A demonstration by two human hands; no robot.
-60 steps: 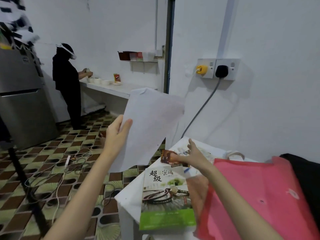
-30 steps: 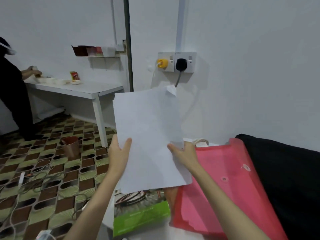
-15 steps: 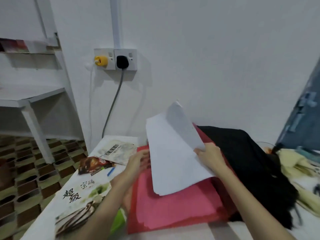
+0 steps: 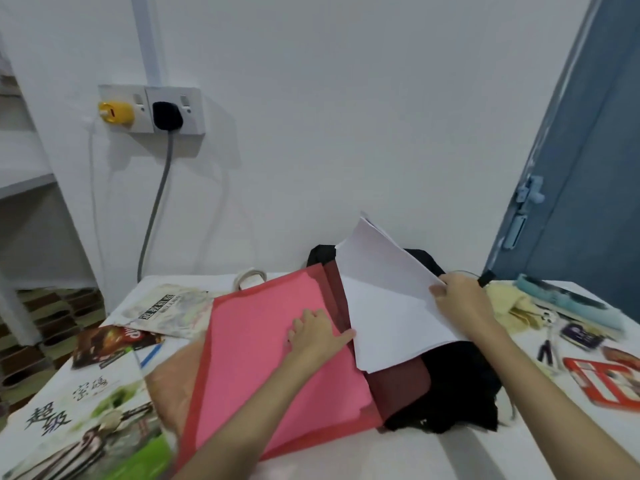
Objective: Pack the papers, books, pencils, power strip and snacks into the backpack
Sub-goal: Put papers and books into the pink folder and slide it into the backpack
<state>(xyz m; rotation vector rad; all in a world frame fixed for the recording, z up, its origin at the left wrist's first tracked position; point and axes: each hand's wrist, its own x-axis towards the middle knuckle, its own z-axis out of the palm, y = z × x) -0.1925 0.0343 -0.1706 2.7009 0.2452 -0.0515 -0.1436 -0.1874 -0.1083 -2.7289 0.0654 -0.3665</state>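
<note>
The right hand (image 4: 462, 303) grips the far edge of the papers (image 4: 388, 306), with the thumb on top and the fingers curled under. The papers are white and lifted up at the back, and their near end goes down into the open side of the pink folder (image 4: 263, 358). The left hand (image 4: 317, 332) lies flat on the folder, fingers straight, pressing it down, and its thumb touches the near edge of the papers. Under the papers and the right hand lies the black backpack (image 4: 457, 382), and the folder's right end rests on top of it. Left of the left hand, on the white worktop (image 4: 398, 455), lies a big book (image 4: 86, 410) with a green strip on its cover. Farther away on that side lies a thin book (image 4: 166, 310) with dark writing, and between the two are a dark snack bag (image 4: 107, 344) and a blue pencil (image 4: 150, 355). Right of the right hand is a yellow cloth (image 4: 512, 306), and past it a long blue case (image 4: 568, 303). Nearer, on the same side, lies a red snack pack (image 4: 602, 382). On the wall behind, a black plug (image 4: 167, 116) sits in a socket, and a grey cord (image 4: 156, 199) hangs down from it.
</note>
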